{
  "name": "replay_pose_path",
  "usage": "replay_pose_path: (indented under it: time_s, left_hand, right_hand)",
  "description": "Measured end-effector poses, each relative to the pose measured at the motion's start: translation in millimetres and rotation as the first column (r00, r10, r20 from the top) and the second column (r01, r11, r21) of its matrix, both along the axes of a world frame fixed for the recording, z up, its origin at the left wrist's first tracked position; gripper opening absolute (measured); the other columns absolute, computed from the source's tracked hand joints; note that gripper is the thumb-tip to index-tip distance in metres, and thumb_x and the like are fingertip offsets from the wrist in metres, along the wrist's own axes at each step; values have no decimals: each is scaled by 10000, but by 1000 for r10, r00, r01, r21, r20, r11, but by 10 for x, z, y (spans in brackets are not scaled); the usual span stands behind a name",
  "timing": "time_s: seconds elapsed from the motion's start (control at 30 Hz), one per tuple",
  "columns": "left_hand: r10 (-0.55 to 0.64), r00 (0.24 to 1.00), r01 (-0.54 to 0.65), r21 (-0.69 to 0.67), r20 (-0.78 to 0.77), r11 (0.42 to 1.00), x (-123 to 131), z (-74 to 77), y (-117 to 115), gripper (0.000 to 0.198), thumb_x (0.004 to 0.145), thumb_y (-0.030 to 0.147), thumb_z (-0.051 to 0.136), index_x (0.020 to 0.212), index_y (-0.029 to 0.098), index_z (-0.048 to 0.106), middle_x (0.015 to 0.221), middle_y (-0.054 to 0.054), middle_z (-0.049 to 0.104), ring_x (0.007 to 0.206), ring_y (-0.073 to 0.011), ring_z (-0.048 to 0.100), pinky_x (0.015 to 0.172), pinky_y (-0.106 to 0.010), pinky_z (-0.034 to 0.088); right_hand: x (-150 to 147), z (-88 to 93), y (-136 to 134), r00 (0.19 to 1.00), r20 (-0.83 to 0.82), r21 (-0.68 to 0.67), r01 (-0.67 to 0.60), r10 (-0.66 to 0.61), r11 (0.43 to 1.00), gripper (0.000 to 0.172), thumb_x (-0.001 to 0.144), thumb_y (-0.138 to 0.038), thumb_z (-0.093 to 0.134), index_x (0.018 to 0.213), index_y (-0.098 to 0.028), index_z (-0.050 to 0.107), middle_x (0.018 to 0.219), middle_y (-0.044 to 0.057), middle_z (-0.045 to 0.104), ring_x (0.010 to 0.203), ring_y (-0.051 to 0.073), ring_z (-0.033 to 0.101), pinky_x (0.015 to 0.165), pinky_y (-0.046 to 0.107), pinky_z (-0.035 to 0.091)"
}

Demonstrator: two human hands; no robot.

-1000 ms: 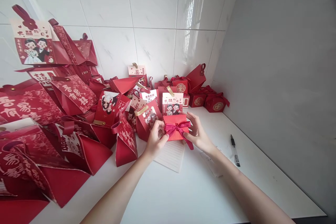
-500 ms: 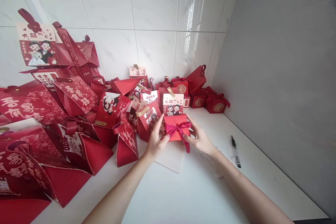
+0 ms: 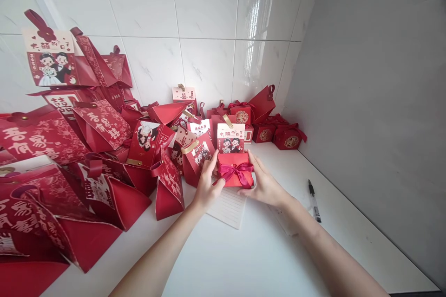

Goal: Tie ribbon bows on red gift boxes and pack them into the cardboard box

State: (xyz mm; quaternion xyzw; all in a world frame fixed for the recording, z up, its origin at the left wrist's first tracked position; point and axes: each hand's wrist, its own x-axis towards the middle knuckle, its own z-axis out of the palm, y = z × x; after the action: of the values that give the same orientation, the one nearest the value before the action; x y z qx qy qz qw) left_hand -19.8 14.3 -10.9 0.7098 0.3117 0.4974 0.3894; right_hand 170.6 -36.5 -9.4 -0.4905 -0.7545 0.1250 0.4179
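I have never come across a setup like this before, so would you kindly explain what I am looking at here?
Gladly. There is no machine here: these are a person's own bare hands. The camera is worn on the head and looks forward and down, so the forearms enter from the bottom edge.

The left hand and right hand hold a small red box between them, one at each side. A ribbon bow crosses its front.

On the white table, lined paper lies just below the held box, and a pen lies to the right of the right forearm. A heap of red gift boxes fills the left side, with more along the tiled wall.
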Motion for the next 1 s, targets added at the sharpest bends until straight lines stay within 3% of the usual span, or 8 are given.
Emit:
replay_pose_path:
  time_s: [0.1,0.23,0.43,0.63,0.8,1.0]
  left_hand:
    - [27,999,-26,39,-20,999,-3,-26,17,721,689,210,510,1395,225,364,1198,-83,444,1140,-260,484,1025,-413,378]
    - [-37,999,36,32,25,999,-4,-58,42,694,702,190,505,1382,239,377,1442,-61,320,1361,-275,271,1123,-410,272]
    - [-172,980,176,-39,105,984,3,-46,38,725,727,178,500,1422,246,306,1490,-14,302,1386,-242,248,1143,-395,266]
    - [-202,976,203,-7,86,979,-12,-39,47,710,745,167,491,1425,228,298,1495,-23,293,1387,-234,249,1159,-391,228]
    - [-217,975,217,-6,40,976,-3,-14,13,784,734,170,506,1456,234,204,1535,10,169,1426,-218,108,1183,-371,113]
    - [-269,963,269,3,26,963,-2,-32,35,822,736,150,491,1470,224,129,1549,18,94,1432,-214,41,1184,-355,68]
  right_hand:
    - [-21,-11,3,1000,3,29,26,-26,999,1056,683,-199,694,1461,-307,-12,1452,119,235,1352,289,282,1079,453,343]
    - [-32,-34,12,999,-15,54,52,-52,997,1035,678,-183,673,1461,-303,7,1419,122,281,1321,293,333,1060,451,365]
    - [-1,-51,26,999,-6,75,49,-48,996,1001,688,-226,673,1462,-274,41,1407,129,297,1320,296,331,1074,459,343]
    - [11,-55,22,999,11,82,52,-53,995,1023,679,-225,681,1464,-285,27,1415,119,290,1320,301,333,1067,456,353]
    - [-2,-61,20,998,30,125,49,-53,991,1024,700,-242,683,1463,-305,4,1412,107,285,1311,287,350,1072,430,358]
    - [-17,-72,34,996,32,109,82,-86,991,1028,702,-263,696,1461,-310,4,1387,115,291,1267,293,408,1053,429,386]
